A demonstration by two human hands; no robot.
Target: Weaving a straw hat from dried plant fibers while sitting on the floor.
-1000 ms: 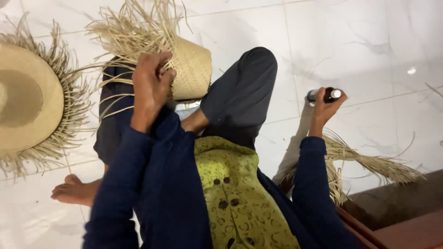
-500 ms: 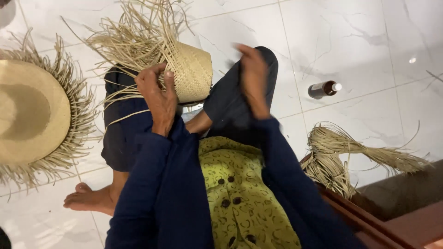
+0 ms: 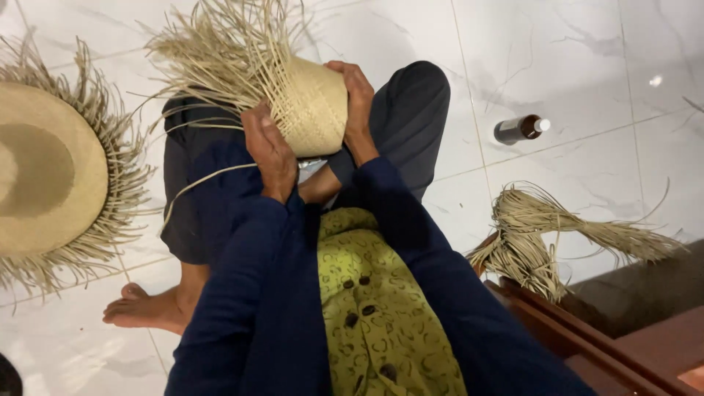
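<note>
Hands grip woven straw hat [image 3: 312, 110] between them: left hand [image 3: 270, 150], right hand [image 3: 357, 99].

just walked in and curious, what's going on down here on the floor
A person sits on the white tiled floor with a half-woven straw hat crown in their lap, loose strands fanning out from it. The left hand grips it where the strands begin; the right hand cups its far side. A fringed straw hat, a small brown bottle and a bundle of straw lie nearby.
</note>
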